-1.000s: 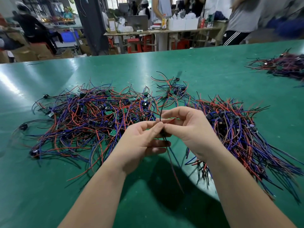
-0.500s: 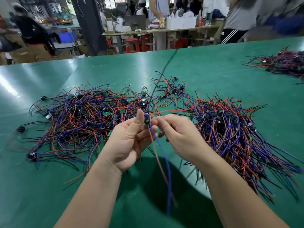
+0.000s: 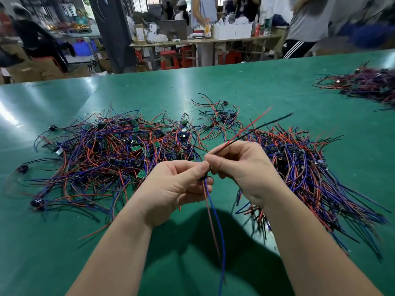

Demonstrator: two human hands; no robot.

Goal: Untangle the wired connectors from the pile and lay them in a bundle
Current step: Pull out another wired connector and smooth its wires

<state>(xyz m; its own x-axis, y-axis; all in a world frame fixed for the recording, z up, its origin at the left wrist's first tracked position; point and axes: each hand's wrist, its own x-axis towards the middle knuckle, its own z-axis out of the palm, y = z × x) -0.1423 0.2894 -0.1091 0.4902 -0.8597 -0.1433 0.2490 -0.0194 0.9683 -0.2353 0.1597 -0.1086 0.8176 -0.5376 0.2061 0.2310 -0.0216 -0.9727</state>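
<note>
1. Wired connector [image 3: 204, 178]: small black part, held in the air above the near middle of the green table [image 3: 192, 86], between the two hands.
2. Left hand [image 3: 175, 189]: thumb and forefinger pinch the connector, the other fingers are curled in under it, palm side facing right.
3. Blue-and-red wire pair [image 3: 217, 218] hangs from the connector, straight down toward the camera, loose and clear of the table. The lower end is blurred.
4. Right hand [image 3: 243, 167]: fingertips touch the left hand's at the connector. Thumb and forefinger pinch a red-and-black wire pair [image 3: 236, 138], the rest of the fingers are folded.
5. That pair sticks up and to the right out of the right hand, with the free ends splayed apart over the bundle. Cannot tell whether it runs into the same connector.
6. Tangled pile [image 3: 119, 154]: red, blue and black wires with small green boards and black plugs, flat on the table left of the hands.
7. Bundle [image 3: 310, 174]: the same wires lying roughly parallel on the table right of the right forearm, with the tails fanning toward the near right.
8. Small clump [image 3: 220, 120] of wires lies behind the hands, between pile and bundle.
9. Second heap [image 3: 363, 84] lies at the far right table edge, well apart.
10. Beyond the table are workbenches, red stools [image 3: 168, 58] and people standing, all blurred.
</note>
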